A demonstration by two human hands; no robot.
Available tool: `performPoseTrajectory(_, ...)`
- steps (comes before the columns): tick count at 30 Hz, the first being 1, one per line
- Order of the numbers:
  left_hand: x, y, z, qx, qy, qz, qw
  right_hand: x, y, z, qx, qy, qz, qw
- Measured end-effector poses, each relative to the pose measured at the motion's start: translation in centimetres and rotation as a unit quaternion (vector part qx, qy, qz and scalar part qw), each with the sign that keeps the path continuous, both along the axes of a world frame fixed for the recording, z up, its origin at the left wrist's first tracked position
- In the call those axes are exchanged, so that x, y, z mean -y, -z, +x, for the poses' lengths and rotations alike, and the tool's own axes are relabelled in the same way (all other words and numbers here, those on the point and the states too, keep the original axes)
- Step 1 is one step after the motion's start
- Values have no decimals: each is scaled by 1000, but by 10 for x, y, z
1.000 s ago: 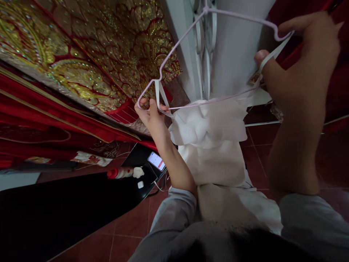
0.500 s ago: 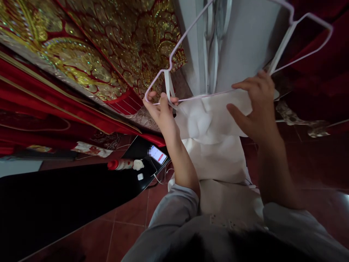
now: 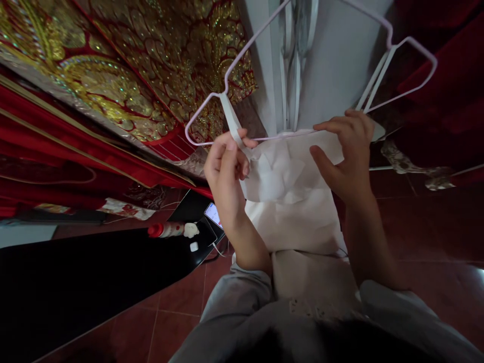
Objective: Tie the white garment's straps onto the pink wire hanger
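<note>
I find the left hand (image 3: 227,169) pinched on a strap (image 3: 230,113) and the right hand's (image 3: 350,156) grip closed on the garment's (image 3: 295,212) top edge. I judge the cloth light and limp, best held by its straps.

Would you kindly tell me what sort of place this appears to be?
Probably a dress or costume shop: red garments with gold sequin embroidery hang at left, and the left hand and right hand hold a white garment strung on a wire hanger, above a red tiled floor.

hanger (image 3: 242,55) top cut off — phone (image 3: 213,214) half hidden.
</note>
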State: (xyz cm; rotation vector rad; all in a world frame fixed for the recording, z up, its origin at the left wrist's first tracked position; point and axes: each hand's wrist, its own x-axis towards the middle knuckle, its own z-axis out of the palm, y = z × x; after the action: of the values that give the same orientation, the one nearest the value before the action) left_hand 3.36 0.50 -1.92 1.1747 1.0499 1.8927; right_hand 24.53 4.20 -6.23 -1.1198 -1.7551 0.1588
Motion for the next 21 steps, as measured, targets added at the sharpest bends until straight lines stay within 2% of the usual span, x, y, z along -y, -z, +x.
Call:
performPoseTrajectory(3,-4,-25,-3,48,6,36,998,-2,-8,2,-11,-2,-12,1000)
performPoseTrajectory(5,-11,-27,-12,76,-23,57,995,-3,-13,5,-14,-4,-16,1000)
performPoseTrajectory(7,-18,-18,-23,89,-77,87,989,-3,-15,7,-12,-6,-23,1000)
performPoseTrajectory(9,-23,-1,-33,93,-149,97,980,-3,-15,8,-12,-8,-30,999)
performPoseTrajectory(12,-24,25,-33,95,-213,36,972,-3,-11,7,-17,-11,-30,999)
performPoseTrajectory(14,-21,34,-22,113,-177,-26,977,-4,-7,5,-24,-16,-26,999)
performPoseTrajectory(16,-20,36,-7,130,-89,-59,986,-4,-4,2,-29,-17,-21,999)
performPoseTrajectory(18,-20,32,8,127,-23,-39,991,-4,-4,-2,-30,-9,-15,999)
performPoseTrajectory(21,-25,24,22,129,1,18,992,-3,-4,-6,-37,-6,1,999)
